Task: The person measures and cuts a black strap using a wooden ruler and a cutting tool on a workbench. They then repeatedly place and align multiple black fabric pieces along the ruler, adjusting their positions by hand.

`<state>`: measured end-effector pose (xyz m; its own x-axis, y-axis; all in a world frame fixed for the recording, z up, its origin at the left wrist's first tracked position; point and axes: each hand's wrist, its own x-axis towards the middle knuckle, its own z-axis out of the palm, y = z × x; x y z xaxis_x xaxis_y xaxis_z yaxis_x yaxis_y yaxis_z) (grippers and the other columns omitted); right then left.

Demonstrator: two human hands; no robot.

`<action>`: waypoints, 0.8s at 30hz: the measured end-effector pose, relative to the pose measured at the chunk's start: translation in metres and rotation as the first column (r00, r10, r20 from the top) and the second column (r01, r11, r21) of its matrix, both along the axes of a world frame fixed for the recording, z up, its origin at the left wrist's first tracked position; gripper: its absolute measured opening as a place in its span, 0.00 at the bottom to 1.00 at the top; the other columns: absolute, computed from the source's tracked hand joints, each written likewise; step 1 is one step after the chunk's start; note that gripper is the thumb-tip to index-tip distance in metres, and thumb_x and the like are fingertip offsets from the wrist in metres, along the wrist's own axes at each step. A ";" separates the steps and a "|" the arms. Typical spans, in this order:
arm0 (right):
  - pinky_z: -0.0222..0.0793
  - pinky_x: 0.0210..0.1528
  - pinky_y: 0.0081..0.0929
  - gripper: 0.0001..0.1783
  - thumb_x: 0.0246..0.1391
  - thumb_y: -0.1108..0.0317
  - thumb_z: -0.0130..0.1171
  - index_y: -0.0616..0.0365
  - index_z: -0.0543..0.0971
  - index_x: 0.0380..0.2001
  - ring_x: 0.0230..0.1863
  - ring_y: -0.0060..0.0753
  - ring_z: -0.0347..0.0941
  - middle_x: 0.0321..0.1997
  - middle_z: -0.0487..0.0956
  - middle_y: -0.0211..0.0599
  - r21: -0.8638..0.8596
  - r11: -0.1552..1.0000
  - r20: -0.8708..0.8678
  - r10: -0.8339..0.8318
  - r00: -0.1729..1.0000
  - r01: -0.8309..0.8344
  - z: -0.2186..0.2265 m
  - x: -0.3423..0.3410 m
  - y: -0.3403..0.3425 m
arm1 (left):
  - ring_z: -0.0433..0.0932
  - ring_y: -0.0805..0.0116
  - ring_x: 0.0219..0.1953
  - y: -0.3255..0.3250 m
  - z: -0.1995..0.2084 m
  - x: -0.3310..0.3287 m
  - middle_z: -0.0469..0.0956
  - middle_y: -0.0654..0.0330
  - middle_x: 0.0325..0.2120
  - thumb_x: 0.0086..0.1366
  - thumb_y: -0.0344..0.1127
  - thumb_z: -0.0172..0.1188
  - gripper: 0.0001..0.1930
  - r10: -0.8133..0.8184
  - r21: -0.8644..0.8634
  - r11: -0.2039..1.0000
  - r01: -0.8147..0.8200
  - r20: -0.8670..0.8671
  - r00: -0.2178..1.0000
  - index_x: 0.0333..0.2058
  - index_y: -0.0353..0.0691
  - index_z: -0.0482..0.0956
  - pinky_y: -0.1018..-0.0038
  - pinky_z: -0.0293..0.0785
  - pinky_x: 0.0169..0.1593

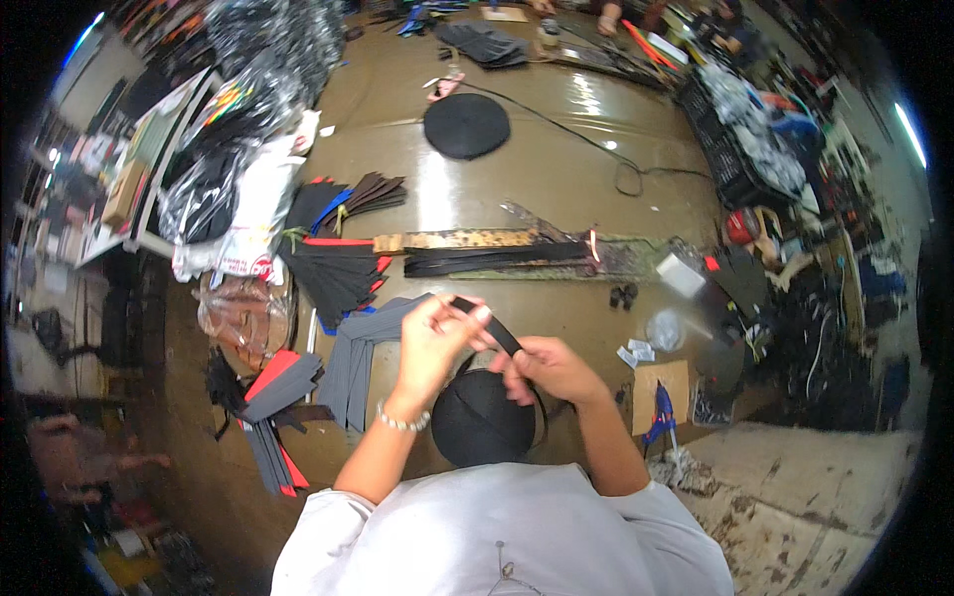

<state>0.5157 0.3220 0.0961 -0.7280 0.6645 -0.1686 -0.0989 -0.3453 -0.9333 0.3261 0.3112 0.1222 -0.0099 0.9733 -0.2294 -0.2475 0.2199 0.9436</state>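
Observation:
Between my two hands runs a narrow black strap (501, 334). My left hand (437, 336) pinches its upper end between thumb and fingers. Lower down, the fingers of my right hand (547, 370) are closed on the same strap. A flat round coil of black strap (475, 429) lies right below my hands, close to my body, and a loose loop rises from it. Beyond my hands, a bundle of cut black strips (487, 260) rests along a long wooden board (452, 239). A short glowing orange piece (594, 245) stands at the board's right end.
Grey strips (350, 368), black strips (333, 273) and red-and-grey strips (281, 385) lie to the left. Another black coil (466, 126) sits farther off, near a cable (556, 124). At right are a blue clamp (660, 412) and a black crate (730, 149). Plastic bags (234, 219) crowd the left edge.

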 end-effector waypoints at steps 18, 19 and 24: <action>0.55 0.27 0.12 0.10 0.50 0.66 0.58 0.65 0.76 0.28 0.24 0.11 0.60 0.22 0.70 0.20 0.603 0.719 0.472 -0.671 0.572 0.345 -0.009 0.124 0.121 | 0.72 0.66 0.27 0.129 -0.239 -0.072 0.74 0.57 0.19 0.44 0.42 0.69 0.15 0.641 0.226 0.685 -0.693 -0.639 0.425 0.19 0.37 0.76 0.73 0.68 0.35; 0.55 0.27 0.13 0.11 0.50 0.66 0.58 0.65 0.76 0.28 0.24 0.12 0.60 0.22 0.70 0.21 0.621 0.711 0.485 -0.678 0.552 0.328 -0.012 0.127 0.129 | 0.72 0.69 0.25 0.129 -0.240 -0.071 0.74 0.58 0.19 0.44 0.43 0.69 0.15 0.654 0.147 0.682 -0.716 -0.561 0.508 0.19 0.37 0.76 0.75 0.68 0.33; 0.60 0.30 0.18 0.14 0.48 0.62 0.58 0.65 0.77 0.28 0.26 0.18 0.64 0.21 0.73 0.30 0.631 0.734 0.602 -0.668 0.438 0.252 -0.048 0.152 0.157 | 0.71 0.77 0.20 0.132 -0.246 -0.077 0.76 0.62 0.18 0.45 0.43 0.70 0.18 0.645 -0.013 0.705 -0.710 -0.406 0.648 0.23 0.34 0.76 0.81 0.68 0.26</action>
<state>0.6681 0.4790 0.0476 -0.0057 0.9948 -0.1018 0.6754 -0.0712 -0.7340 0.2494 0.4434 -0.1236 -0.7607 0.6113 -0.2180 -0.0542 0.2749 0.9599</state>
